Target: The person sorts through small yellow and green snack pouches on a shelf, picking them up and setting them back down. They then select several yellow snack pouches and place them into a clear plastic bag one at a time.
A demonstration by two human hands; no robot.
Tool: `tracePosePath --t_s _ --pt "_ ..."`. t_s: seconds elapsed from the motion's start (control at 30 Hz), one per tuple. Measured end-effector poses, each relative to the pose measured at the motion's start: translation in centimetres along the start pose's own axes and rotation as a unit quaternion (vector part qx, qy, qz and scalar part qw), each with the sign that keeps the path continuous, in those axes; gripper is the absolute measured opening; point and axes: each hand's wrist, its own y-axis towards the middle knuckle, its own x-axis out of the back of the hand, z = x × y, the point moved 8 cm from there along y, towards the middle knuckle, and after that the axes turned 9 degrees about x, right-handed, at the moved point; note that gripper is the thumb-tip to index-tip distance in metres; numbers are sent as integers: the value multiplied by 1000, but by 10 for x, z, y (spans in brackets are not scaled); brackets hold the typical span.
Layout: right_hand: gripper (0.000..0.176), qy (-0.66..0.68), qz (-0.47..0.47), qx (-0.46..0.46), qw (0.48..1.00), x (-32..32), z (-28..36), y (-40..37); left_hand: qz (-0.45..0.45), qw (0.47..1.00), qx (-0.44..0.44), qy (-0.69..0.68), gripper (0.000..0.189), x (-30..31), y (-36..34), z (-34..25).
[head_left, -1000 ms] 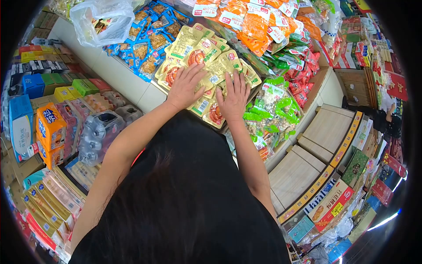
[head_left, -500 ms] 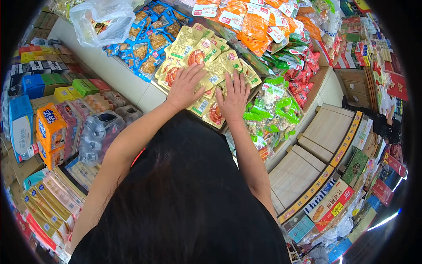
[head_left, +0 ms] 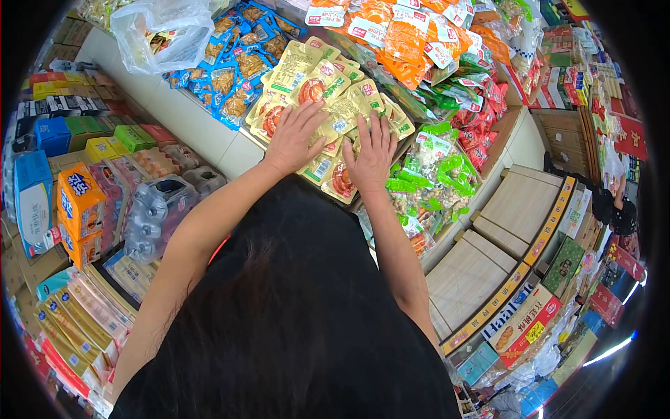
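Note:
Both of my hands lie flat on a heap of gold snack packets (head_left: 342, 105) with red pictures on them, piled in a dark-edged tray. My left hand (head_left: 294, 137) rests on the left part of the heap, fingers stretched out over a packet. My right hand (head_left: 373, 150) presses on the right part, its fingers slightly spread and pointing away from me. Neither hand grips a packet. Blue snack packets (head_left: 234, 70) lie just beyond the heap on the left. Green-and-clear bags (head_left: 433, 174) lie close to the right of my right hand.
Orange packets (head_left: 405, 38) and red packets (head_left: 481, 119) are piled at the back right. A clear plastic bag (head_left: 160, 35) sits at the back left. Bottle packs (head_left: 159, 216) and stacked boxes (head_left: 80, 209) stand at left. Wooden shelf tops (head_left: 467, 279) are at right, a person (head_left: 618, 209) beyond.
My hands and the packets have not visibly moved. At the far right, the person has shifted slightly.

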Motion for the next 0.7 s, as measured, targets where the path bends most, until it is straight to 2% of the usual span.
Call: tracePosePath --t_s 0.7 --pt "58 6 -5 0 1000 1 0 0 -6 1000 1 8 49 1 0 -1"
